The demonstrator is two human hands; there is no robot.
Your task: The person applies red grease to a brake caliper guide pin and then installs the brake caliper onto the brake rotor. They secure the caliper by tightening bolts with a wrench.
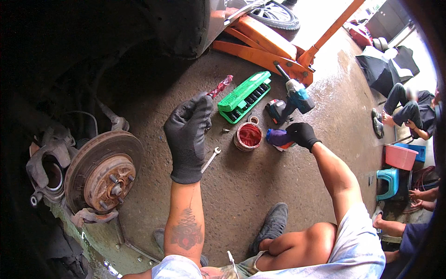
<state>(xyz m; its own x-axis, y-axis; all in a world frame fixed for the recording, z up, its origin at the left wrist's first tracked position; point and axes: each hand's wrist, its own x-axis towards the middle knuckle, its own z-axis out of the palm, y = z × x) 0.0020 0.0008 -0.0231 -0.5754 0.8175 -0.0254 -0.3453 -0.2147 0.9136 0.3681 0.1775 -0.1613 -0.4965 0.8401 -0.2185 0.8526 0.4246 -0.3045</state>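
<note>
My left hand [189,130], in a black glove, is raised with fingers closed on a slim rod [220,86] smeared with red grease. The rod sticks out beyond the fingertips toward the far right. Its gripped end is hidden. My right hand [303,135], also gloved, is closed at the edge of a crumpled-looking purple-blue thing [278,136], whose kind I cannot make out. Just left of that stands an open tub of red grease [249,136]. A combination wrench [211,159] lies on the floor beside my left wrist.
A green socket case [244,95] lies open near a cordless impact wrench [295,95]. Farther off stands an orange floor jack [265,49]. At left are a rusty brake disc [104,169] and hub. Another person [409,111] sits at far right, near a pink basin [400,156] and blue stool [388,181].
</note>
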